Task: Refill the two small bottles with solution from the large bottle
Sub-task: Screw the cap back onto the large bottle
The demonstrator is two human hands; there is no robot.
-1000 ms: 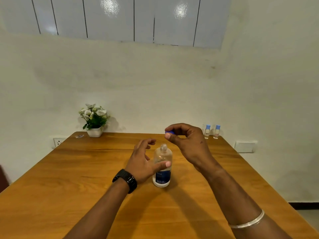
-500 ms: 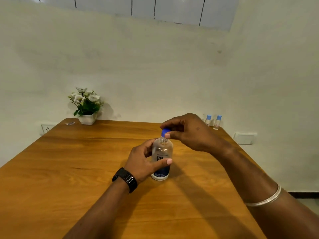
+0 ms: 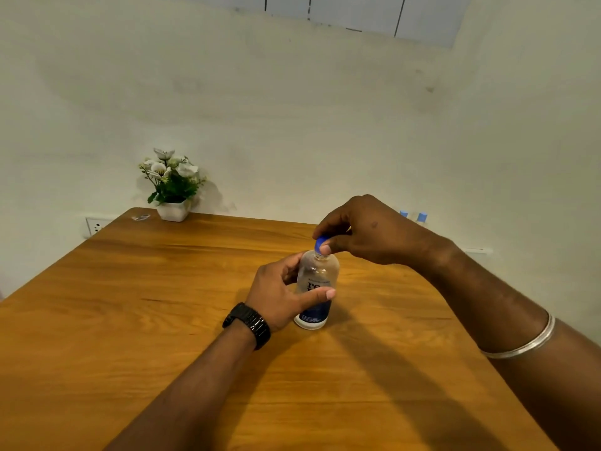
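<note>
From the head view, the large bottle (image 3: 314,288) stands upright near the middle of the wooden table (image 3: 130,320), its long axis vertical. The left hand (image 3: 279,297) wraps its body from nine o'clock, thumb across the label. The right hand (image 3: 367,229) comes in from three o'clock and pinches the blue cap (image 3: 321,245) between thumb and fingers right at the neck; whether the cap is seated I cannot tell. The two small bottles (image 3: 413,217) wait at one o'clock by the far wall, well apart from both hands, mostly hidden behind the right wrist. The right hand is nearer them, I reckon. A flower pot (image 3: 174,209) sits at eleven o'clock.
</note>
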